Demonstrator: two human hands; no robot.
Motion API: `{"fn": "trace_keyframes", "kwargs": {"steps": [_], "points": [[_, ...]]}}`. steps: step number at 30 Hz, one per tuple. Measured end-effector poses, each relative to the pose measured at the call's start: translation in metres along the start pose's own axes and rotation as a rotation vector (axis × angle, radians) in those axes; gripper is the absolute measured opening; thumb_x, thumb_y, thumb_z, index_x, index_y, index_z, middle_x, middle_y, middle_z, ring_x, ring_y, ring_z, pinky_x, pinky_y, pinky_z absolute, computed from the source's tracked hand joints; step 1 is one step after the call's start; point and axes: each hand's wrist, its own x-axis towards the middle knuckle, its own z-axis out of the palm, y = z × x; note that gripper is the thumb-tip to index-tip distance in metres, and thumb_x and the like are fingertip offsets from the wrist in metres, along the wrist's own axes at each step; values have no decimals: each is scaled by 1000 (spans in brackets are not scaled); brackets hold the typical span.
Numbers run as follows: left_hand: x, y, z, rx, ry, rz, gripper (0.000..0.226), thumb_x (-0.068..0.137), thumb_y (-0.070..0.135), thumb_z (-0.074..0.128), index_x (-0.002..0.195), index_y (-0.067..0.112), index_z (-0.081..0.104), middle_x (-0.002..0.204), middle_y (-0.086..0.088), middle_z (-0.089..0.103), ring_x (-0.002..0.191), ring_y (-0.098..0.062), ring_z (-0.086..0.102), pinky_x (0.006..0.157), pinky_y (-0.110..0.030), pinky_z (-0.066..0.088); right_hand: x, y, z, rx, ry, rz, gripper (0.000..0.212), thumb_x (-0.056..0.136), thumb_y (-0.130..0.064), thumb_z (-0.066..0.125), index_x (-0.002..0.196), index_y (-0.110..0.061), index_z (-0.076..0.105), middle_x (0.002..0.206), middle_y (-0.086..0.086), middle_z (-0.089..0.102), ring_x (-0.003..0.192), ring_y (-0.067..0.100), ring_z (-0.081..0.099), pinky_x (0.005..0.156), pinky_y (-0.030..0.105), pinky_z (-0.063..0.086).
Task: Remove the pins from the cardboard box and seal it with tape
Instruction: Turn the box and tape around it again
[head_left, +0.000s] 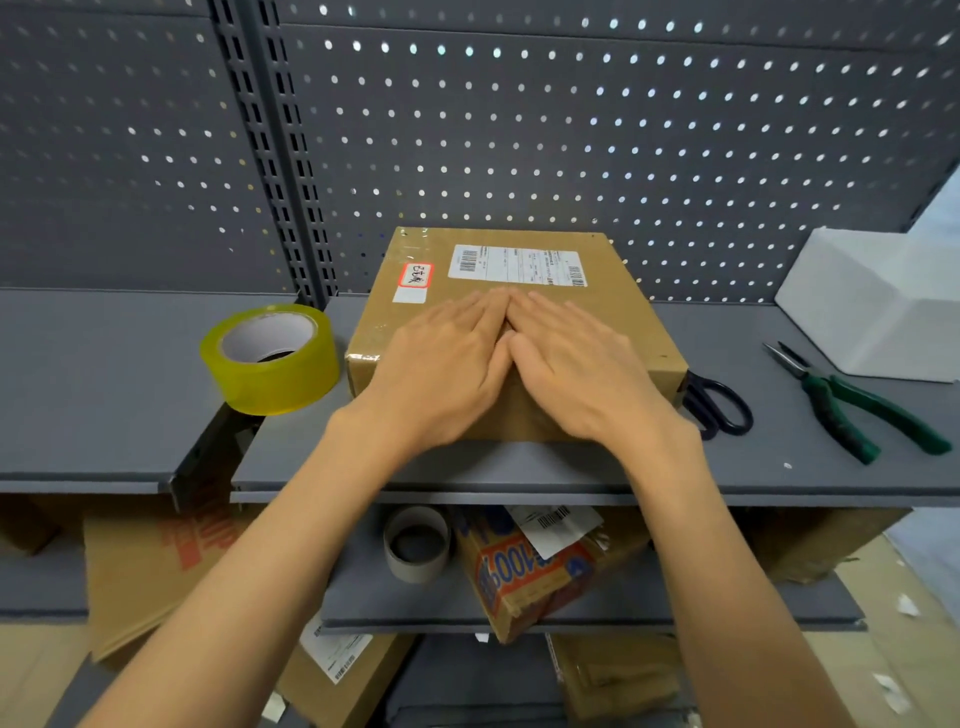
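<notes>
A brown cardboard box (613, 301) with a white shipping label and a red-edged sticker lies flat on the grey shelf (519, 467). My left hand (441, 364) and my right hand (582, 364) rest palm-down on its top, side by side, fingertips touching near the middle. Both hands are flat, fingers together, holding nothing. A roll of yellowish clear tape (270, 358) stands on the shelf just left of the box. Green-handled pliers (862, 405) lie at the right. No pins are visible.
Dark-handled scissors (719, 405) lie against the box's right side. A white foam block (878, 306) stands at the far right. Pegboard wall rises behind. The lower shelf holds an empty tape core (415, 543) and printed cardboard boxes (530, 571).
</notes>
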Motion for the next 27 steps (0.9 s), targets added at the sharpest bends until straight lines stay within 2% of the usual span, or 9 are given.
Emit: {"fn": "trace_keyframes", "kwargs": {"steps": [3,9,11,15,18,22,24,27], "points": [[1,0,2,45,-20,-42,78,84,46,-4,147,12,28,151,-3,34,140,-15,28,111,-24,16,0,-1,3,-2,27,33,52,100,-29,17,150,-19,14,158,-7,12,144,2,7,118,25,2],[0,7,6,96,-1,-136,82,80,44,-5,143,11,37,148,-8,39,139,-20,31,111,-29,21,0,-4,8,-23,67,141,53,100,-33,17,150,-15,18,158,-3,14,144,7,9,117,28,2],[-1,10,3,122,-2,-183,80,83,43,-4,142,9,38,148,-9,39,139,-22,31,111,-31,22,-1,-6,10,-33,90,181,54,99,-34,17,150,-13,18,158,0,15,145,9,9,117,30,2],[-1,14,5,154,-26,-256,65,94,38,2,146,8,28,153,-8,29,142,-23,22,113,-31,14,-1,-9,12,-46,118,234,55,99,-35,18,149,-13,21,157,2,17,145,14,9,118,33,2],[-3,16,4,193,-8,-281,86,80,40,-14,144,4,30,151,-13,31,142,-25,24,114,-33,14,-1,-11,14,-51,131,272,56,99,-38,18,149,-11,20,157,4,17,146,17,7,118,35,2],[-2,16,9,224,-10,-284,92,74,39,-20,145,2,25,153,-14,26,143,-24,21,115,-33,12,-1,-12,16,-71,167,299,59,99,-41,19,148,-8,20,157,7,18,146,19,8,119,37,4],[-2,17,8,207,-1,-301,90,77,40,-18,146,0,23,153,-16,24,143,-24,19,115,-32,11,-1,-12,18,-81,178,309,61,99,-42,19,148,-7,20,157,8,18,146,20,9,119,37,4],[-3,18,7,189,-1,-329,69,94,39,-1,146,-1,20,155,-18,19,144,-25,15,115,-32,10,0,-13,21,-92,216,326,68,94,-45,9,148,-5,21,156,10,20,146,20,10,118,36,4]]}}
